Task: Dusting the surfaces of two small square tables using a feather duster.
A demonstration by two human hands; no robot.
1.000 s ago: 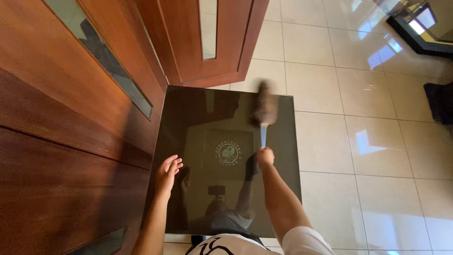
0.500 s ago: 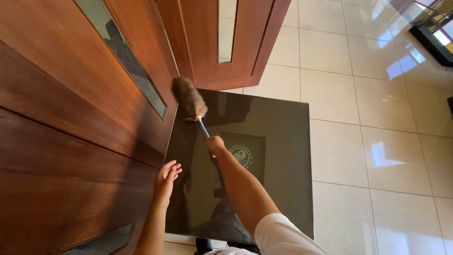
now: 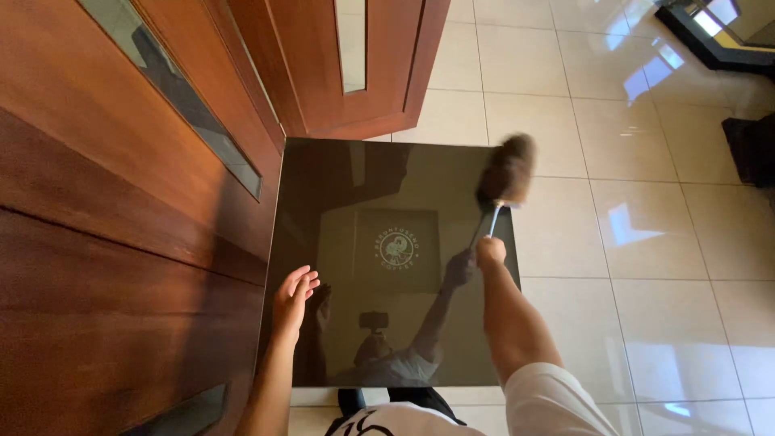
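**Dark glass tabletop, duster at its far right corner**

Dark, glossy glass makes up the square table [image 3: 355, 194], taken here as the landmark, seen from the head camera. The right hand [image 3: 490, 252] is closed around the pale handle of a feather duster [image 3: 506, 171] — its brown, motion-blurred head sits over the table's far right corner, partly past the edge above the floor tiles [image 3: 646, 242]. The left hand [image 3: 294, 295] hovers at the table's near left edge, fingers loosely spread, holding nothing. A pale round emblem [image 3: 396, 246] marks the table's centre. Wooden doors [image 3: 121, 202] with narrow glass strips stand along the table's left side and beyond its far edge.
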